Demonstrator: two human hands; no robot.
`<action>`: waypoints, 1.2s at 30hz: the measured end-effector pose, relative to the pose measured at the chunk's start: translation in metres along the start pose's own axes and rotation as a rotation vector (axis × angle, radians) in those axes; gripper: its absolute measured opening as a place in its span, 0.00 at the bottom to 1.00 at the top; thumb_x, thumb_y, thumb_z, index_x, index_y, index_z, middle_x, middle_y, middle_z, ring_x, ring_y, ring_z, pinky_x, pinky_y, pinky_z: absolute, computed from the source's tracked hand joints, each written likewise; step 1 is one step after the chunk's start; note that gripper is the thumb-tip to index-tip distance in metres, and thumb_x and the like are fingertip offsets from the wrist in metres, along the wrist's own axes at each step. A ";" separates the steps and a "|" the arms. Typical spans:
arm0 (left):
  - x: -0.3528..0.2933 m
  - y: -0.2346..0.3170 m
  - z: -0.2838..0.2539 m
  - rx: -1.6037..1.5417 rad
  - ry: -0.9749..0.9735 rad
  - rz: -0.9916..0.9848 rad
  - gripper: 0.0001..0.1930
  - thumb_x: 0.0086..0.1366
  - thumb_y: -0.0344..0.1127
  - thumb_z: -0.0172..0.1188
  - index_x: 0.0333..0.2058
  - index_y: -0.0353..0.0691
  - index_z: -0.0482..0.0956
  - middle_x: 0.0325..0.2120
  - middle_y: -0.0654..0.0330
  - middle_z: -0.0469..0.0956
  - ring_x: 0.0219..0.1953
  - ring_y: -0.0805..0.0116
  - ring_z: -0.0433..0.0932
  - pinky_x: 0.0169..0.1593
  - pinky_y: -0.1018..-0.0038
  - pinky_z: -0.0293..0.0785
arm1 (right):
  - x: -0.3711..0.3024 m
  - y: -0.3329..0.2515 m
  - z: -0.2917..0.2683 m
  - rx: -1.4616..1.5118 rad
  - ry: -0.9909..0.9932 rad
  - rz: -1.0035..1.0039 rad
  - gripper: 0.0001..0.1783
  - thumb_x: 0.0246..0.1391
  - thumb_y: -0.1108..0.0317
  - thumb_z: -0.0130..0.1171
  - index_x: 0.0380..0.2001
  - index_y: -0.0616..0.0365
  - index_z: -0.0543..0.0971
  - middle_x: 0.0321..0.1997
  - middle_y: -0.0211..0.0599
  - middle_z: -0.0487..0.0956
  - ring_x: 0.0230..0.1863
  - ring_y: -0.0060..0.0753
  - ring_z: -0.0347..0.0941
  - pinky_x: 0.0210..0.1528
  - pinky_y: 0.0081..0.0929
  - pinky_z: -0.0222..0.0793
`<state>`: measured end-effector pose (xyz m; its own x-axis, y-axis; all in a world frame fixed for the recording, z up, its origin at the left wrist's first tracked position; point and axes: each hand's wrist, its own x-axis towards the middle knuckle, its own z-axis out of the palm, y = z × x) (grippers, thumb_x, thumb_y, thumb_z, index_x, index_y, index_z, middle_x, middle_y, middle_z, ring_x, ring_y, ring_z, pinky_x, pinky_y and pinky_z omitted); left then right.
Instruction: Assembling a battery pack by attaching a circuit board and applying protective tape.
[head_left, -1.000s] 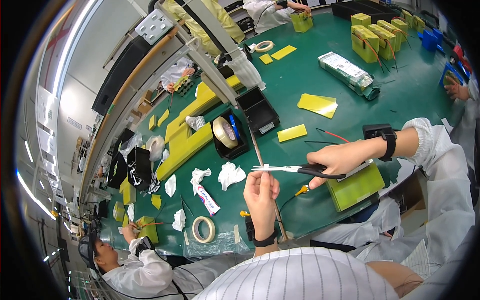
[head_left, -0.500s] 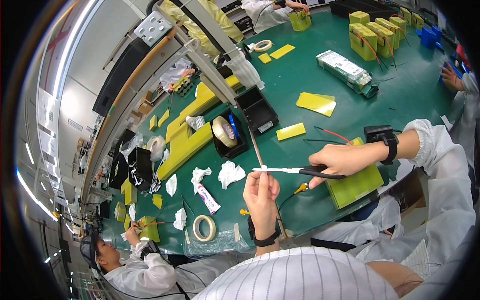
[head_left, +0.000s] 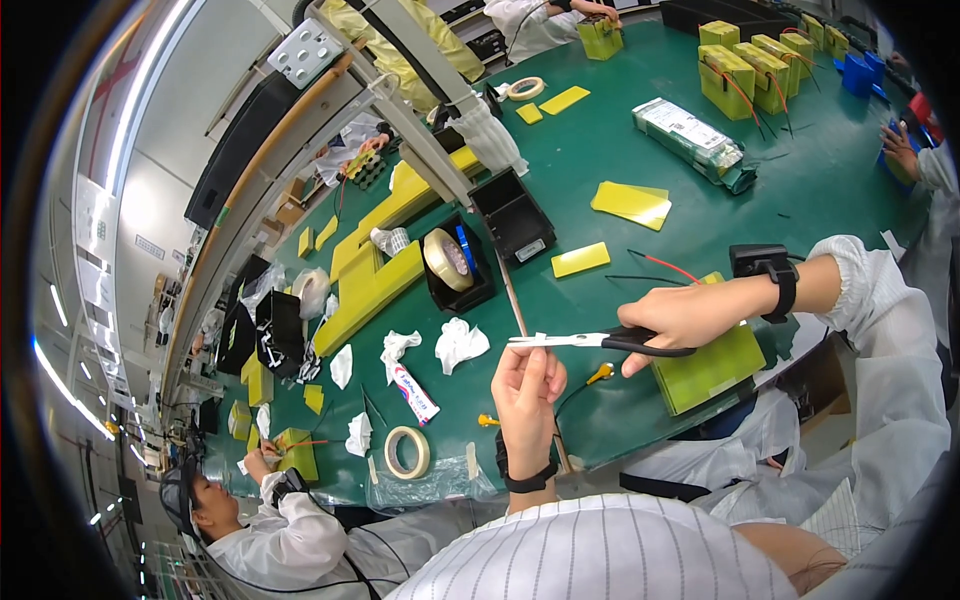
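Note:
My right hand (head_left: 680, 325) grips a pair of scissors (head_left: 585, 340) by its black handles, with the pale blades pointing left. Under the blades, the fingers of my left hand (head_left: 528, 395) are pinched together. A small white piece (head_left: 541, 336) shows at the blades just above those fingertips; its lower part is hidden. Below my right hand lies a yellow-green wrapped battery pack (head_left: 705, 372) at the table edge, with a red wire and a black wire coming from its far side. A yellow-tipped cable end (head_left: 600, 373) rests between my hands.
A black bin with tape rolls (head_left: 447, 258), an empty black bin (head_left: 512, 215), crumpled white tissues (head_left: 461, 344), a tube (head_left: 412, 393) and a masking tape roll (head_left: 407, 453) lie ahead and left. Wrapped packs (head_left: 728, 85) stand far right. Co-workers sit around the green table (head_left: 600, 120).
The small white piece has shifted slightly right along the blades, and my left fingers have changed their pinch a little. The scissors stay almost in place.

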<state>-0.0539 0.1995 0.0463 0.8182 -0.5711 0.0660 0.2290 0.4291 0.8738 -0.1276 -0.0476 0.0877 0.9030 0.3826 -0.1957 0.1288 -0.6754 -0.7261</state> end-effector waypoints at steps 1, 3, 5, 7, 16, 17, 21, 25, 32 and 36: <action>0.000 -0.001 -0.001 -0.016 0.005 0.007 0.05 0.74 0.30 0.54 0.38 0.35 0.71 0.23 0.66 0.66 0.23 0.77 0.63 0.27 0.79 0.58 | 0.000 0.000 0.000 -0.001 -0.002 0.002 0.46 0.55 0.25 0.55 0.24 0.68 0.71 0.17 0.44 0.69 0.23 0.44 0.73 0.28 0.40 0.68; -0.002 -0.002 -0.003 -0.036 0.016 0.019 0.04 0.74 0.30 0.54 0.39 0.35 0.71 0.23 0.65 0.66 0.23 0.77 0.63 0.27 0.79 0.58 | -0.001 -0.002 0.002 -0.009 -0.009 0.006 0.46 0.54 0.25 0.55 0.24 0.68 0.71 0.17 0.45 0.70 0.23 0.44 0.73 0.27 0.41 0.68; -0.004 -0.005 -0.006 -0.057 0.026 0.029 0.04 0.74 0.29 0.54 0.39 0.36 0.71 0.24 0.65 0.67 0.24 0.76 0.64 0.27 0.79 0.59 | -0.004 -0.004 0.004 -0.017 -0.015 0.011 0.46 0.54 0.25 0.55 0.23 0.68 0.71 0.16 0.45 0.70 0.22 0.44 0.73 0.27 0.41 0.68; -0.004 -0.008 -0.009 -0.076 0.021 0.024 0.04 0.74 0.29 0.54 0.39 0.36 0.70 0.25 0.64 0.68 0.24 0.75 0.64 0.28 0.79 0.59 | -0.006 -0.004 0.007 -0.039 0.000 0.036 0.46 0.54 0.25 0.56 0.22 0.68 0.71 0.16 0.45 0.70 0.22 0.44 0.74 0.26 0.41 0.67; -0.008 -0.005 0.005 -0.072 0.011 0.008 0.04 0.74 0.28 0.53 0.38 0.36 0.70 0.25 0.64 0.67 0.24 0.75 0.65 0.28 0.79 0.60 | -0.005 -0.009 0.006 -0.048 0.007 0.039 0.46 0.53 0.24 0.56 0.28 0.68 0.72 0.19 0.46 0.73 0.23 0.46 0.75 0.28 0.41 0.70; -0.009 -0.005 0.004 -0.072 0.013 0.008 0.04 0.74 0.28 0.53 0.38 0.36 0.70 0.25 0.64 0.67 0.24 0.75 0.65 0.28 0.79 0.60 | -0.005 -0.009 0.005 -0.047 0.006 0.038 0.46 0.53 0.24 0.56 0.28 0.68 0.72 0.19 0.46 0.73 0.23 0.46 0.75 0.28 0.41 0.70; -0.010 -0.006 0.002 -0.077 0.021 0.033 0.03 0.74 0.28 0.52 0.39 0.36 0.69 0.25 0.63 0.67 0.24 0.75 0.65 0.29 0.79 0.60 | -0.007 -0.003 0.010 -0.085 0.007 0.036 0.45 0.54 0.24 0.55 0.26 0.68 0.72 0.18 0.46 0.73 0.23 0.47 0.76 0.26 0.42 0.70; -0.010 -0.010 -0.001 -0.107 0.036 0.039 0.03 0.75 0.28 0.52 0.39 0.36 0.70 0.25 0.63 0.67 0.24 0.75 0.65 0.28 0.79 0.60 | -0.007 -0.005 0.012 -0.145 0.042 0.018 0.44 0.55 0.25 0.55 0.25 0.66 0.73 0.15 0.44 0.72 0.21 0.48 0.75 0.26 0.43 0.70; -0.015 -0.009 0.003 -0.097 -0.022 -0.014 0.03 0.74 0.28 0.52 0.40 0.35 0.70 0.25 0.64 0.67 0.24 0.75 0.65 0.28 0.79 0.60 | -0.008 -0.010 0.005 -0.087 -0.009 0.045 0.44 0.55 0.26 0.57 0.28 0.67 0.72 0.21 0.49 0.74 0.26 0.47 0.77 0.28 0.42 0.70; -0.016 -0.007 0.005 -0.093 0.005 0.009 0.04 0.74 0.28 0.52 0.40 0.34 0.71 0.24 0.64 0.67 0.23 0.75 0.65 0.28 0.79 0.60 | -0.005 -0.014 0.004 -0.089 -0.048 0.074 0.44 0.55 0.27 0.57 0.28 0.68 0.71 0.22 0.49 0.75 0.27 0.47 0.77 0.29 0.42 0.70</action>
<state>-0.0716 0.2022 0.0415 0.8232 -0.5633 0.0711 0.2694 0.4978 0.8244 -0.1359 -0.0375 0.0961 0.8911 0.3580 -0.2790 0.1005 -0.7551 -0.6478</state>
